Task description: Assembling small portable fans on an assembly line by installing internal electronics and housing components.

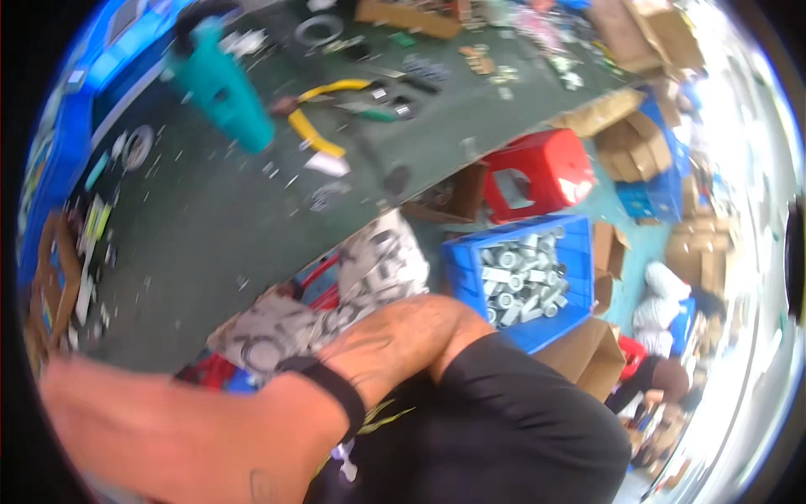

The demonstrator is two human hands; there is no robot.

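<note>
My right arm reaches in from the lower right, a black sleeve at its top and a black band (340,395) round the wrist. My right hand (168,428) is large, close and blurred at the lower left; its fingers cannot be made out. I see nothing held in it. My left hand is out of view. On the dark green worktop (193,227) beyond lie yellow-handled pliers (315,139), a green-handled hand tool (375,112) and a teal tool (225,97) whose kind is unclear.
A blue crate (579,252) of white and grey cylindrical parts stands right of the worktop, near a red plastic stool (558,168). A roll of tape (138,147) and small scraps dot the worktop. Cardboard boxes (634,147) stand behind. Another person (659,378) is at the right.
</note>
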